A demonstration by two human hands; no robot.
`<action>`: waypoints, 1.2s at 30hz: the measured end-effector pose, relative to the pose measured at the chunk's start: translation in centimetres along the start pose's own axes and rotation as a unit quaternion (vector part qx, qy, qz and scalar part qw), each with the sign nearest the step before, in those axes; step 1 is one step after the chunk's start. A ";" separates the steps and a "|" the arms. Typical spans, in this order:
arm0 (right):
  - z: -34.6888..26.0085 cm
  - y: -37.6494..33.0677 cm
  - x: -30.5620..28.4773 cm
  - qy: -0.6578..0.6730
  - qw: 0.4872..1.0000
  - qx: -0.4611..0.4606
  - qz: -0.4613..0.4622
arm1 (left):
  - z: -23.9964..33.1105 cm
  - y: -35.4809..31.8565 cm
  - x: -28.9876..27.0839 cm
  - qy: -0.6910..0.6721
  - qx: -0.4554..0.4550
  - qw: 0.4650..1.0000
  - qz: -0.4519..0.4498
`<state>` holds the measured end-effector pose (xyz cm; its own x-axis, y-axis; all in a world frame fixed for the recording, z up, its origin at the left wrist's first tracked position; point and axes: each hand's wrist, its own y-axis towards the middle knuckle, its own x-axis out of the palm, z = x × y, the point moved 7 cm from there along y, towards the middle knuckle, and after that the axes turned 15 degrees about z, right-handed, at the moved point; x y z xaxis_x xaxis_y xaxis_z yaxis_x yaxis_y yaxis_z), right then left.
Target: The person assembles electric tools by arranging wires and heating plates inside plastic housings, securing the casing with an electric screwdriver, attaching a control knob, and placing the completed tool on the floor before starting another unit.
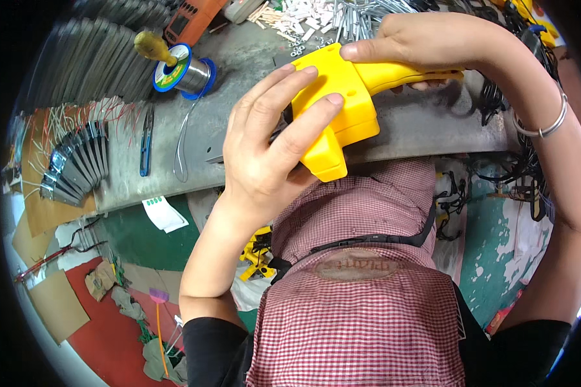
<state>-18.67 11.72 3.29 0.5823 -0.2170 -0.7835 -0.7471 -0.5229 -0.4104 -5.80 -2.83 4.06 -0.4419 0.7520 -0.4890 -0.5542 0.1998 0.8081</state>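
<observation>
Between my hands, above the bench's front edge, is a yellow plastic tool housing (339,97) with a blocky body and a long handle. My left hand (265,129) grips the body from the left, two fingers lying on its top face. Around the handle side closes my right hand (416,45), its thumb on the upper edge where handle and body meet. Its other fingers pass under the handle and only the tips show. A seam runs along the handle. What lies beneath the body is hidden by my left hand.
A solder spool (193,76) with a yellow-handled tool (153,48) in it stands left on the metal bench (239,71). Blue-handled pliers (146,142), dark wired parts (77,161) and an orange multimeter (192,19) lie around. Small white pieces (297,16) and metal pins (358,19) are heaped behind.
</observation>
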 end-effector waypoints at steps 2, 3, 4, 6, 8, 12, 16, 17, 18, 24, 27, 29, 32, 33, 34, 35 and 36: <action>0.2 0.3 0.1 0.044 0.998 0.012 -0.033 | 0.3 0.7 -0.4 -0.008 0.023 0.999 0.027; 0.2 0.3 0.1 0.043 0.998 0.017 -0.030 | 0.3 0.7 -0.5 -0.014 0.025 0.999 0.029; -0.2 0.2 0.3 0.051 0.998 0.007 -0.040 | -0.1 0.7 -0.5 -0.024 0.000 0.999 0.022; -0.9 0.0 0.2 0.062 0.994 -0.055 -0.069 | -0.4 0.9 -0.8 -0.042 -0.042 0.998 0.018; -1.3 -0.4 -0.1 0.053 0.987 -0.145 -0.036 | -0.5 1.2 -1.0 -0.050 -0.045 0.998 0.019; -1.4 -0.2 0.1 0.013 0.988 -0.155 -0.001 | -0.5 1.3 -1.2 -0.062 -0.054 0.996 0.014; -1.9 -0.3 -0.1 0.000 0.984 -0.175 0.039 | -0.9 1.3 -1.4 -0.064 -0.058 0.996 0.016; -1.9 -0.2 -0.1 -0.006 0.984 -0.174 0.046 | -0.9 1.3 -1.4 -0.069 -0.063 0.996 0.015; -2.0 -0.2 -0.2 0.001 0.978 -0.200 0.065 | -0.9 1.3 -1.3 -0.076 -0.064 0.995 0.015; -1.7 -0.9 -0.4 -0.015 0.988 -0.152 0.028 | -0.3 1.3 -1.0 -0.059 -0.049 0.997 0.013; -2.5 -1.4 0.2 0.037 0.973 -0.225 0.033 | 0.5 0.2 -0.8 -0.012 -0.007 0.999 0.046; -0.5 -1.1 1.1 0.123 0.974 -0.187 0.025 | 1.0 -1.1 0.0 0.034 0.049 0.998 0.025; 1.3 -2.3 0.6 0.137 0.980 -0.137 0.046 | 2.0 -2.2 0.0 0.055 0.073 0.996 0.001; 1.7 -3.2 -0.4 0.126 0.978 -0.140 0.085 | 2.2 -2.3 0.0 0.078 0.062 0.995 -0.029; 2.3 -3.8 -0.9 0.114 0.975 -0.146 0.119 | 2.2 -2.3 0.0 0.106 0.049 0.991 -0.059; 3.4 -4.5 -0.8 0.118 0.975 -0.144 0.121 | 2.8 -2.1 -0.4 0.104 0.051 0.991 -0.064; 4.5 -5.6 -1.8 0.073 0.958 -0.178 0.211 | 3.0 -1.8 -0.4 0.095 0.032 0.990 -0.103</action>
<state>-16.98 18.80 4.90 0.3105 -0.5706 -0.7602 -0.7844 -0.6056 0.1341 -2.54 -1.63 3.80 -0.4523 0.5604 -0.6938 -0.6036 0.3804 0.7007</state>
